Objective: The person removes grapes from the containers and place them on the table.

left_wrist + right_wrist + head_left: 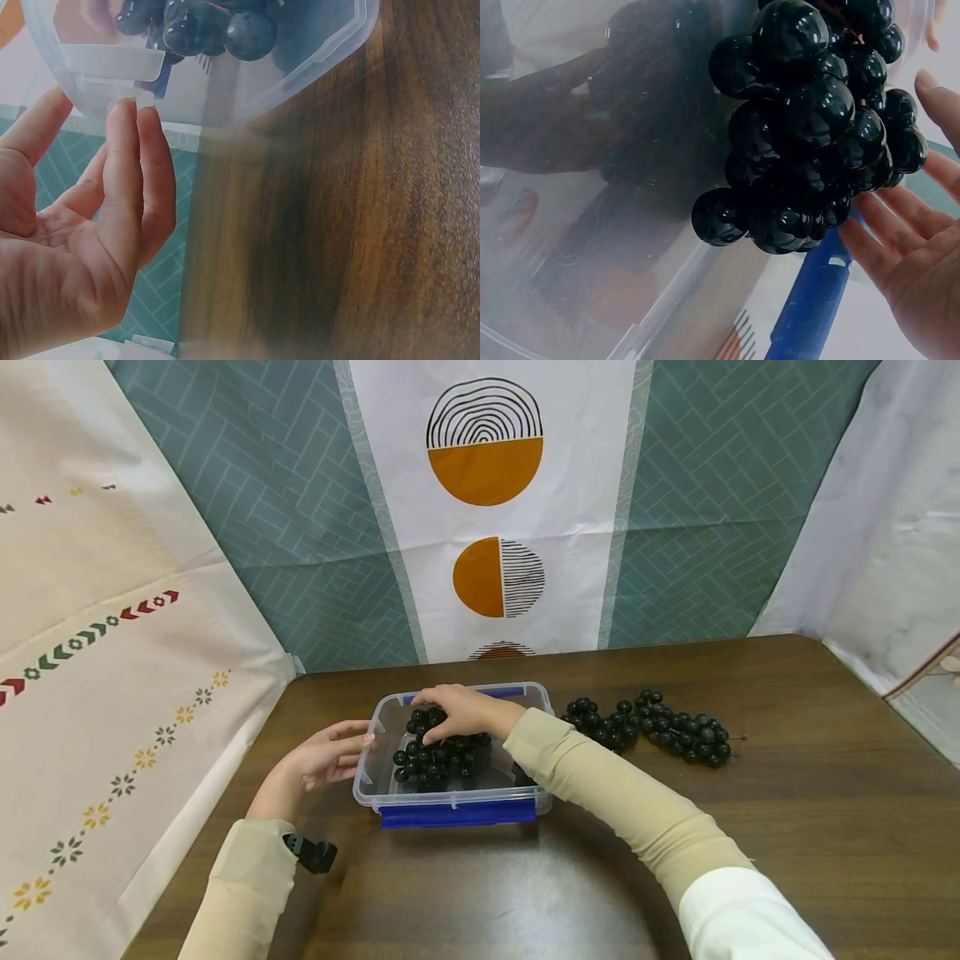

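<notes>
A clear plastic storage box with blue clips sits on the table. Inside it lies a bunch of dark grapes, seen large in the right wrist view. My right hand reaches into the box from above; its fingers lie against the grapes, with the thumb spread apart from them. At the box's left wall, my left hand has its fingertips right at the plastic, fingers nearly straight. More dark grapes show at the box's right end, partly hidden under the right sleeve.
Two more bunches of dark grapes, a nearer one and a farther one, lie on the wooden table right of the box. Patterned cloth hangs behind the table, and a cream cloth borders its left side.
</notes>
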The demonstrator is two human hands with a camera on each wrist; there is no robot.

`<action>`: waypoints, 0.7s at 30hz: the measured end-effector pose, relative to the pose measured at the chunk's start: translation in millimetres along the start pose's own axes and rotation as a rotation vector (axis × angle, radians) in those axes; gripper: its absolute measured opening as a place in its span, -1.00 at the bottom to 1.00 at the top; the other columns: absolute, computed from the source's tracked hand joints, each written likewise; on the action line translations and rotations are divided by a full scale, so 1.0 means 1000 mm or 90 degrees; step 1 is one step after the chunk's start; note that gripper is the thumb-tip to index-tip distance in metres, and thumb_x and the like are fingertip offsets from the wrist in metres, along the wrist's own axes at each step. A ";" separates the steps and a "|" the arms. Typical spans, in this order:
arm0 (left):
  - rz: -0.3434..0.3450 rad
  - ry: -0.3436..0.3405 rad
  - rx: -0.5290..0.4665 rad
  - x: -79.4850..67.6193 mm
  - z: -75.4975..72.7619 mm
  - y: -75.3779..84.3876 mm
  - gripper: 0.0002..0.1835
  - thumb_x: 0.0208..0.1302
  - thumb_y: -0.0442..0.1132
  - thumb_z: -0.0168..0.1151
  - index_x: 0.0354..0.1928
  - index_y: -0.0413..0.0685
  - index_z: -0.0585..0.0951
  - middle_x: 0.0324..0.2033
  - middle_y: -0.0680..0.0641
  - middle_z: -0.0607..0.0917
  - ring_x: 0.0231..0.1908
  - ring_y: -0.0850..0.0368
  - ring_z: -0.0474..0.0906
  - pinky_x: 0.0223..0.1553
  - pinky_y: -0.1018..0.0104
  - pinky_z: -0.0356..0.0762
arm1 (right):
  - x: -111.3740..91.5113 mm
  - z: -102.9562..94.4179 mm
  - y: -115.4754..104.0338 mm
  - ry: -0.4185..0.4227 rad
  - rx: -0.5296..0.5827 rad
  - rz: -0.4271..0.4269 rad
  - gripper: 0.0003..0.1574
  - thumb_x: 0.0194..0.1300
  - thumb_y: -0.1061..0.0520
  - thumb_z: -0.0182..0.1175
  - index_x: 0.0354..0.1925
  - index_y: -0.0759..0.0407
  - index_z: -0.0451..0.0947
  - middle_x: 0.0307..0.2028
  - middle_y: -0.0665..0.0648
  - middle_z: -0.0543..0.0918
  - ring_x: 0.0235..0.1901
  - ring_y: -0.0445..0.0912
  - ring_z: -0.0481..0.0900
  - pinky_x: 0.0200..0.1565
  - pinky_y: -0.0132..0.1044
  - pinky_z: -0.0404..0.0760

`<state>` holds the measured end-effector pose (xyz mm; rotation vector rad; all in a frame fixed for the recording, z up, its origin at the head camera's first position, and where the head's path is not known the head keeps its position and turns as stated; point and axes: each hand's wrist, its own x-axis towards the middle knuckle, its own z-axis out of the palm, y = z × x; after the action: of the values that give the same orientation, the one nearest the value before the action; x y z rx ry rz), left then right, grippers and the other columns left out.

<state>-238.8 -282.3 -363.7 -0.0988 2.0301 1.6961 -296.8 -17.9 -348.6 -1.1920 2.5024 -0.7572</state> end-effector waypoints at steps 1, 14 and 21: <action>0.000 0.001 -0.001 0.000 0.000 0.000 -0.31 0.35 -0.15 0.16 0.39 -0.19 0.10 -0.22 0.09 0.63 -0.21 0.25 0.63 -0.20 0.33 0.63 | 0.000 0.001 0.000 -0.002 0.001 0.002 -0.21 0.21 -0.01 0.31 0.33 0.14 0.28 0.29 0.15 0.38 0.28 -0.01 0.34 0.27 -0.14 0.35; -0.002 0.005 -0.009 0.001 0.002 -0.001 -0.33 0.36 -0.15 0.15 0.39 -0.15 0.12 -0.18 0.08 0.61 -0.20 0.25 0.62 -0.19 0.34 0.63 | -0.001 0.004 0.002 -0.004 0.012 0.023 -0.18 0.21 0.00 0.32 0.35 0.14 0.25 0.29 0.14 0.39 0.28 -0.01 0.34 0.28 -0.12 0.34; -0.004 0.005 -0.009 0.000 0.002 0.000 -0.35 0.36 -0.14 0.15 0.38 -0.14 0.13 -0.18 0.08 0.61 -0.20 0.25 0.61 -0.19 0.35 0.62 | 0.000 0.007 0.003 -0.013 -0.017 0.034 -0.19 0.23 -0.04 0.30 0.35 0.11 0.26 0.31 0.14 0.38 0.30 0.00 0.32 0.30 -0.13 0.30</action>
<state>-238.1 -280.0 -364.4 -0.1162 2.0224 1.7091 -295.3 -18.5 -355.6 -1.1306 2.5245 -0.6960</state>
